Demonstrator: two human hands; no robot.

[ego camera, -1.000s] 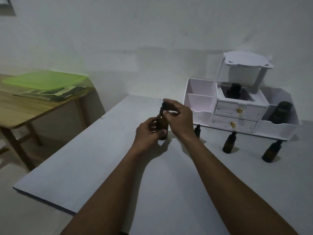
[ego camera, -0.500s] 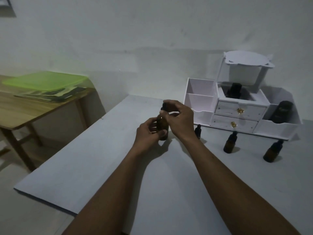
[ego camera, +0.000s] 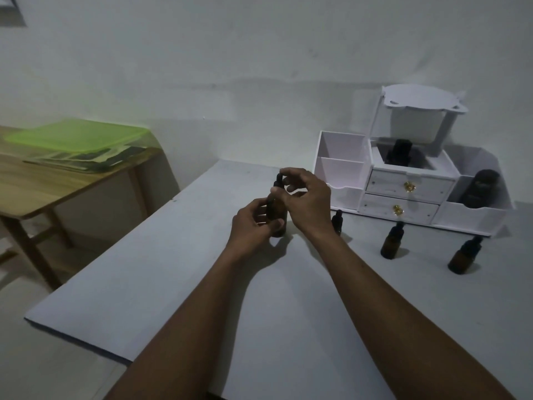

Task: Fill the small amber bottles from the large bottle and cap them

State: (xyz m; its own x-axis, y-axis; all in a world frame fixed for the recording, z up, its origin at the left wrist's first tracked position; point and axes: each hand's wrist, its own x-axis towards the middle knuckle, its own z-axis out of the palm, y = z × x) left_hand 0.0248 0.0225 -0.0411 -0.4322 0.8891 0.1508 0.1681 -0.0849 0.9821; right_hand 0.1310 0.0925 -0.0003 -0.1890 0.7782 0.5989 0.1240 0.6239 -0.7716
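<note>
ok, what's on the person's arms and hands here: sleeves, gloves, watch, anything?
Nothing worn that shows. Both forearms are bare from the bottom edge of the frame up to the wrists, with no sleeve cuffs in view. The left hand and right hand are ungloved. No watch, bracelet or ring can be made out, though the dim light could hide a thin one. No tape, markers or cables on either arm.

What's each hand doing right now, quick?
Left hand: closed around the body of the amber bottle, which stands on the table.
Right hand: fingertips pinched on the bottle's black dropper cap.
</note>
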